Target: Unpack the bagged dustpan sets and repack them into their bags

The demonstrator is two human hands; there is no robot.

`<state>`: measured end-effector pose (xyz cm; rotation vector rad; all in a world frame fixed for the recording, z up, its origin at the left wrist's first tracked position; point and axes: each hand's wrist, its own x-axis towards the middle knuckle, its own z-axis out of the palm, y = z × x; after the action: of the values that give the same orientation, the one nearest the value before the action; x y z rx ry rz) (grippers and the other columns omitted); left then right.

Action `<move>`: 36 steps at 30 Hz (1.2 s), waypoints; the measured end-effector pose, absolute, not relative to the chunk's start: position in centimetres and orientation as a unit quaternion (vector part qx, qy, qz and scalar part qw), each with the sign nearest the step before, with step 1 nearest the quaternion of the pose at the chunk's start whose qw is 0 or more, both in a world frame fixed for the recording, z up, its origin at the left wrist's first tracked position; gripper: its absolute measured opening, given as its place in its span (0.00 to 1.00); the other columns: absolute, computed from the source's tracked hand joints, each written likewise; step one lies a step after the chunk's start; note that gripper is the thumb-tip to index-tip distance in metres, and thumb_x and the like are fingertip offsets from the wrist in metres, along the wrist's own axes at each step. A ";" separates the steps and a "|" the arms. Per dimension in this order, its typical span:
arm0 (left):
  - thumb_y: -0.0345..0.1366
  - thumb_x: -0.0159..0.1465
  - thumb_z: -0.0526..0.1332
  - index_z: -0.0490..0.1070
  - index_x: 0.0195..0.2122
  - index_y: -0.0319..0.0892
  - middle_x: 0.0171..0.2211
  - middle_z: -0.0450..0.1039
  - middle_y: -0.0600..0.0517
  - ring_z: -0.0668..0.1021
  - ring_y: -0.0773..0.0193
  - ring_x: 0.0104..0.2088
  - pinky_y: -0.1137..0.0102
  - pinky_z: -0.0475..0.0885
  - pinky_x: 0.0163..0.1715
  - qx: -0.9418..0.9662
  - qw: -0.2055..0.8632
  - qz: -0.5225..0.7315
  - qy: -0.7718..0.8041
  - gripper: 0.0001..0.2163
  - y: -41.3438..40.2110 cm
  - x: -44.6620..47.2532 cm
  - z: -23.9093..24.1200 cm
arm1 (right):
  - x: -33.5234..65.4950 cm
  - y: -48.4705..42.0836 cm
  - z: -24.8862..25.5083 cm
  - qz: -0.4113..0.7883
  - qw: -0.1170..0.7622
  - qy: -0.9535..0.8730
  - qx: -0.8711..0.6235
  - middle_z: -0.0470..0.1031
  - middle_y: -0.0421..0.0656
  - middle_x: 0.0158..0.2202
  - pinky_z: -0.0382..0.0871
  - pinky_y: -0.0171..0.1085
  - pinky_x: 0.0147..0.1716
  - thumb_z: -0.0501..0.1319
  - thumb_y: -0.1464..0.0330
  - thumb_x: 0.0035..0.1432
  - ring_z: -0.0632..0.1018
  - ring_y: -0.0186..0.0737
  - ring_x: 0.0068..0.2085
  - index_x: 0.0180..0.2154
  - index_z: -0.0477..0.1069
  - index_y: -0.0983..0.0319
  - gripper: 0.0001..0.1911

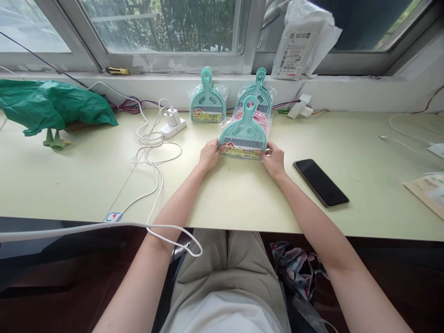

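A teal mini dustpan and brush set (248,127) in clear wrapping, with a printed label along its bottom, stands nearly upright on the table. My left hand (210,155) grips its lower left corner, and my right hand (273,159) pinches the lower right one. Right behind it, a pink set (261,119) shows only in part. Farther back, another teal set (261,88) leans toward the wall under the window. To the left, a similar teal wrapped set (207,99), perhaps several stacked together, also leans there.
A black phone (321,182) lies right of my right hand. White cables (149,157) and a power strip with a charger (173,125) are on the left, beyond them a green plastic bag (52,104). A white plastic package (300,41) stands on the sill near a yellow cutter (117,70).
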<state>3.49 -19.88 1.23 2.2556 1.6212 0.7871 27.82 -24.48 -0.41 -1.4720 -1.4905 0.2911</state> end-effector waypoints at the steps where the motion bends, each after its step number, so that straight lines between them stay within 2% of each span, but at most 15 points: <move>1: 0.39 0.68 0.49 0.67 0.43 0.43 0.46 0.72 0.45 0.72 0.55 0.50 0.64 0.67 0.46 0.776 0.126 0.265 0.558 0.10 -19.9 3.5 1.2 | 27.6 -24.5 -0.4 0.117 0.489 -0.614 -0.608 0.76 0.42 0.33 0.66 0.37 0.30 0.61 0.56 0.54 0.75 0.38 0.27 0.37 0.71 0.61 0.16; 6: 0.33 0.67 0.47 0.66 0.47 0.41 0.46 0.72 0.43 0.70 0.52 0.51 0.61 0.65 0.50 0.769 0.090 0.243 0.584 0.12 -19.5 3.0 1.0 | 26.4 -24.2 -0.6 0.083 0.475 -0.623 -0.616 0.76 0.44 0.32 0.65 0.37 0.31 0.59 0.60 0.55 0.75 0.39 0.28 0.36 0.71 0.62 0.12; 10: 0.31 0.67 0.44 0.66 0.51 0.43 0.51 0.69 0.43 0.68 0.53 0.54 0.61 0.63 0.53 0.733 0.066 0.254 0.627 0.16 -19.3 2.2 1.0 | 24.8 -22.0 -0.7 0.078 0.455 -0.641 -0.613 0.77 0.44 0.32 0.64 0.37 0.33 0.59 0.64 0.55 0.75 0.40 0.29 0.36 0.71 0.62 0.09; 13: 0.30 0.66 0.44 0.57 0.61 0.44 0.58 0.63 0.43 0.65 0.54 0.58 0.62 0.62 0.54 0.664 0.050 0.317 0.676 0.21 -19.3 1.7 1.1 | 23.0 -19.2 -0.6 0.084 0.434 -0.662 -0.605 0.77 0.46 0.35 0.65 0.38 0.35 0.58 0.67 0.55 0.74 0.41 0.31 0.39 0.71 0.63 0.09; 15: 0.32 0.67 0.45 0.52 0.64 0.42 0.61 0.59 0.42 0.64 0.54 0.60 0.62 0.61 0.56 0.605 0.037 0.377 0.700 0.23 -19.3 1.2 1.3 | 21.3 -17.1 -0.3 0.079 0.421 -0.671 -0.605 0.77 0.47 0.37 0.66 0.39 0.39 0.57 0.68 0.56 0.75 0.43 0.34 0.40 0.71 0.63 0.10; 17: 0.32 0.67 0.45 0.54 0.63 0.42 0.60 0.60 0.41 0.64 0.54 0.59 0.62 0.61 0.56 0.562 0.029 0.410 0.718 0.22 -19.1 0.7 1.4 | 19.6 -15.0 0.0 0.076 0.413 -0.673 -0.608 0.77 0.48 0.39 0.66 0.40 0.41 0.57 0.69 0.56 0.76 0.44 0.38 0.42 0.71 0.63 0.11; 19: 0.28 0.64 0.46 0.59 0.59 0.42 0.58 0.62 0.41 0.65 0.52 0.59 0.60 0.62 0.55 0.534 0.038 0.396 0.746 0.22 -18.8 0.0 1.4 | 18.1 -13.2 0.3 0.079 0.400 -0.667 -0.624 0.78 0.49 0.41 0.66 0.40 0.43 0.58 0.70 0.56 0.76 0.46 0.41 0.44 0.71 0.63 0.12; 24: 0.28 0.62 0.49 0.70 0.48 0.46 0.54 0.66 0.43 0.67 0.51 0.58 0.57 0.61 0.56 0.519 0.137 0.344 0.771 0.17 -17.4 -1.1 1.1 | 15.3 -9.4 1.0 0.093 0.381 -0.633 -0.668 0.77 0.51 0.43 0.67 0.41 0.44 0.58 0.72 0.57 0.77 0.48 0.45 0.46 0.70 0.63 0.13; 30: 0.30 0.61 0.50 0.72 0.43 0.47 0.53 0.68 0.46 0.68 0.53 0.56 0.57 0.61 0.55 0.534 0.149 0.356 0.752 0.14 -16.3 -1.0 0.8 | 13.9 -6.5 1.2 0.086 0.388 -0.599 -0.695 0.76 0.59 0.43 0.68 0.44 0.45 0.56 0.76 0.58 0.77 0.53 0.46 0.47 0.69 0.69 0.14; 36: 0.31 0.61 0.51 0.73 0.40 0.48 0.50 0.71 0.49 0.69 0.54 0.55 0.58 0.60 0.56 0.543 0.163 0.358 0.741 0.13 -15.9 -1.0 0.5 | 12.8 -4.7 0.9 0.078 0.413 -0.563 -0.711 0.72 0.61 0.47 0.67 0.48 0.48 0.52 0.79 0.56 0.75 0.55 0.50 0.49 0.65 0.69 0.18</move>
<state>-1.01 -15.93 0.51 1.5500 2.1144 1.0217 12.76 -4.75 0.92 -1.7893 -1.4171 0.1965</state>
